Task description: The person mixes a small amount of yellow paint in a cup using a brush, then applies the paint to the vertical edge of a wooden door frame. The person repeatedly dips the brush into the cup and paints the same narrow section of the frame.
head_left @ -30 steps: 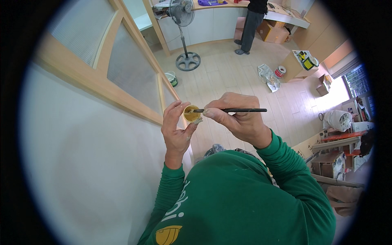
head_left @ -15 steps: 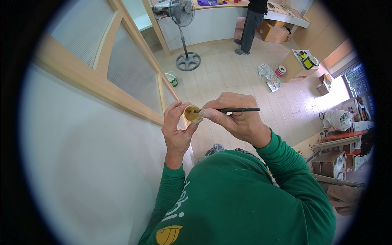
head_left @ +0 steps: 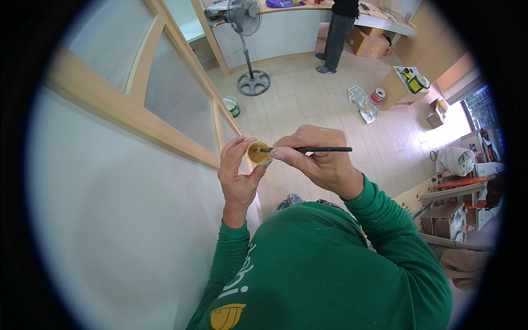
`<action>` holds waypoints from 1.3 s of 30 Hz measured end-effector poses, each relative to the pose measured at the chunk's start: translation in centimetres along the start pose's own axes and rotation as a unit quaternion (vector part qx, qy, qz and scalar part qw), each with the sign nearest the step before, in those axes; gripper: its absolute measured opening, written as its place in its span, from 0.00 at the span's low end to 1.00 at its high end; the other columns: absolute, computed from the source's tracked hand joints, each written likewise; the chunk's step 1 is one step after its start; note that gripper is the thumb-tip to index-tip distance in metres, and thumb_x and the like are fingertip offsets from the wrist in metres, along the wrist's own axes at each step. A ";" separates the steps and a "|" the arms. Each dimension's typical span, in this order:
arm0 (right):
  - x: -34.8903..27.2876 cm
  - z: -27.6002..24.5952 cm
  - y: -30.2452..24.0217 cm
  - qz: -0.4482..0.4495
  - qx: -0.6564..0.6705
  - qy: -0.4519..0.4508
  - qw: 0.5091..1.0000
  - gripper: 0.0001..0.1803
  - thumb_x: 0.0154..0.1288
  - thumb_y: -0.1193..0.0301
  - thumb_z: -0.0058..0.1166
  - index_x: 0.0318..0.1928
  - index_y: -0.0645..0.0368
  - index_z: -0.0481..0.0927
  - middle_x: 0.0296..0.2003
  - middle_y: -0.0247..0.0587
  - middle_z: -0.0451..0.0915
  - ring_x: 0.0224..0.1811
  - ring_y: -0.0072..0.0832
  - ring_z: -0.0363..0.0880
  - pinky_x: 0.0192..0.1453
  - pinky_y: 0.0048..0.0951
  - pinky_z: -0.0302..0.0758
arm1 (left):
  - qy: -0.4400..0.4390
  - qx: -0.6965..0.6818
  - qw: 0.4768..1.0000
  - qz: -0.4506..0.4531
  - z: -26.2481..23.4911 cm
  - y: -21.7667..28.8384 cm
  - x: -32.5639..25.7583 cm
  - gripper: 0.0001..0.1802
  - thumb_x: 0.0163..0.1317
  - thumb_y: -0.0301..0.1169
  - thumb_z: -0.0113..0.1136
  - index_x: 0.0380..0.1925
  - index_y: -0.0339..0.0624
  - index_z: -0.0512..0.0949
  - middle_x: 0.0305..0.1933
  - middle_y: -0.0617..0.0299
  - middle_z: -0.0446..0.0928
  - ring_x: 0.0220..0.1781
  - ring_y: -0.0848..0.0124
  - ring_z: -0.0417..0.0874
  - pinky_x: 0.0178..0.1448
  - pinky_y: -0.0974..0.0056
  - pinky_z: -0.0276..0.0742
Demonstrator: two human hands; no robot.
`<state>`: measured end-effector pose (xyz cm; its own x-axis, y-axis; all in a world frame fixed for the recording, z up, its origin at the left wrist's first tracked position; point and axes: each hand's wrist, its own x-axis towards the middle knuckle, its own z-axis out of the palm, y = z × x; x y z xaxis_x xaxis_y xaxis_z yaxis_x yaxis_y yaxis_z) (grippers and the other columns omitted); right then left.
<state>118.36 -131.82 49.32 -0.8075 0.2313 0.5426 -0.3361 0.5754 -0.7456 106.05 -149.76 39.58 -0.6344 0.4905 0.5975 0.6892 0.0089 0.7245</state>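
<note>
Green sleeves rise from the lower edge toward the middle of the view, both forearms bent inward so the hands meet in front of the chest. The left hand is raised with its palm turned toward the right, thumb and fingers curled around a small round cup holding yellowish-brown liquid. The right hand is closed in a narrow pinch on a thin dark brush, which lies level, its tip dipped into the cup and its handle pointing to the right. Just left of the hands stands a white wall panel, topped by a pale wooden frame with frosted glass panes. Below and beyond the hands lies a light wood plank floor. Farther off, a small bucket sits by the frame, a standing fan rests on a round base, and tape rolls and boxes are scattered to the right. At the far end, a person in dark clothes stands at a counter.
</note>
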 end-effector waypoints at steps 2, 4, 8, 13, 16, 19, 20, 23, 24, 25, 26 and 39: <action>0.0 0.2 0.2 -0.016 0.004 0.013 1.000 0.08 0.69 0.69 0.74 0.43 0.60 0.94 0.32 0.39 0.90 0.31 0.30 0.84 0.35 0.31 0.78 | -0.002 0.000 1.000 0.002 0.0 0.0 0.1 0.28 0.61 0.32 0.82 0.60 0.39 0.83 0.60 0.54 0.87 0.70 0.52 0.82 0.74 0.51 0.77; 0.0 0.5 0.4 -0.035 0.018 0.036 0.999 0.08 0.71 0.70 0.73 0.41 0.62 0.93 0.29 0.39 0.88 0.26 0.28 0.79 0.31 0.32 0.72 | 0.001 0.003 1.000 0.006 0.1 0.0 0.2 0.29 0.60 0.31 0.83 0.60 0.39 0.83 0.59 0.54 0.87 0.70 0.52 0.82 0.74 0.51 0.77; -0.3 -0.2 -0.7 -0.014 0.017 0.028 0.999 0.06 0.72 0.73 0.71 0.41 0.64 0.92 0.30 0.41 0.88 0.28 0.28 0.80 0.33 0.33 0.73 | 0.023 -0.004 1.000 -0.002 0.1 0.1 -0.3 0.30 0.57 0.29 0.85 0.59 0.39 0.84 0.59 0.54 0.87 0.69 0.53 0.83 0.73 0.52 0.78; -1.5 -1.7 -1.3 0.083 0.110 0.032 0.990 0.05 0.75 0.77 0.65 0.43 0.67 0.91 0.35 0.45 0.90 0.34 0.28 0.86 0.40 0.30 0.82 | 0.025 0.061 0.998 -0.010 -0.1 0.9 -1.2 0.31 0.52 0.27 0.87 0.58 0.40 0.85 0.61 0.50 0.85 0.66 0.53 0.84 0.71 0.54 0.79; -2.1 -2.5 -0.4 0.117 0.212 0.079 0.967 0.08 0.81 0.74 0.60 0.46 0.68 0.88 0.35 0.47 0.89 0.36 0.31 0.87 0.42 0.32 0.84 | 0.049 0.052 0.997 -0.006 -0.6 1.3 -1.5 0.32 0.53 0.29 0.87 0.59 0.40 0.85 0.60 0.49 0.85 0.65 0.52 0.85 0.69 0.52 0.80; 0.2 -3.3 -0.4 0.037 0.250 0.100 0.962 0.10 0.83 0.72 0.59 0.49 0.68 0.85 0.37 0.49 0.89 0.38 0.32 0.88 0.42 0.33 0.84 | 0.064 0.057 0.996 0.011 -1.4 1.3 -1.2 0.30 0.54 0.30 0.87 0.58 0.40 0.85 0.59 0.49 0.85 0.65 0.52 0.85 0.69 0.52 0.81; 1.6 -3.4 -1.1 0.009 0.251 0.105 0.962 0.10 0.83 0.71 0.59 0.49 0.68 0.85 0.38 0.49 0.89 0.38 0.32 0.88 0.43 0.33 0.84 | 0.064 0.055 0.996 0.014 -1.4 1.0 -1.0 0.30 0.55 0.30 0.86 0.58 0.40 0.85 0.59 0.49 0.85 0.65 0.52 0.84 0.69 0.52 0.81; 3.5 -3.8 -3.9 -0.069 0.234 0.110 0.963 0.07 0.80 0.75 0.62 0.51 0.68 0.85 0.42 0.50 0.89 0.41 0.34 0.89 0.47 0.34 0.85 | 0.077 0.049 0.996 0.009 -1.3 2.4 -0.7 0.29 0.56 0.30 0.86 0.58 0.40 0.86 0.58 0.50 0.86 0.64 0.52 0.85 0.68 0.52 0.81; 4.3 -3.8 -4.7 -0.122 0.161 0.099 0.974 0.08 0.77 0.77 0.63 0.52 0.67 0.85 0.42 0.50 0.89 0.41 0.34 0.89 0.48 0.34 0.84 | 0.082 0.048 0.995 0.005 -1.6 3.0 -0.7 0.29 0.56 0.30 0.86 0.57 0.40 0.86 0.57 0.50 0.86 0.64 0.52 0.85 0.68 0.53 0.81; 5.3 -3.8 -5.5 -0.175 0.086 0.088 0.977 0.09 0.75 0.79 0.64 0.52 0.67 0.86 0.42 0.51 0.89 0.42 0.35 0.89 0.48 0.34 0.84 | 0.089 0.045 0.995 0.006 -1.7 3.4 -0.7 0.29 0.56 0.30 0.86 0.57 0.40 0.86 0.57 0.51 0.86 0.64 0.52 0.85 0.68 0.53 0.81; 6.4 -3.4 -6.3 -0.224 0.013 0.075 0.972 0.11 0.72 0.81 0.65 0.53 0.67 0.86 0.43 0.51 0.89 0.42 0.36 0.89 0.49 0.34 0.84 | 0.097 0.044 0.994 0.003 -2.0 3.5 -0.8 0.29 0.56 0.30 0.86 0.57 0.40 0.86 0.57 0.51 0.86 0.63 0.52 0.85 0.67 0.53 0.81; 10.4 5.2 -15.6 -0.428 -0.103 0.063 0.896 0.26 0.71 0.83 0.61 0.68 0.74 0.78 0.57 0.62 0.82 0.56 0.53 0.85 0.61 0.43 0.82 | 0.126 0.088 0.974 -0.166 -6.6 6.1 -10.2 0.27 0.57 0.33 0.85 0.55 0.36 0.86 0.56 0.47 0.87 0.61 0.51 0.86 0.67 0.51 0.82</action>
<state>112.64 -142.51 64.61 -0.2321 -0.2840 0.9303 -0.6989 0.7139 0.0436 114.42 -160.44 40.15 -0.8825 0.2061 0.4227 0.4677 0.2911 0.8346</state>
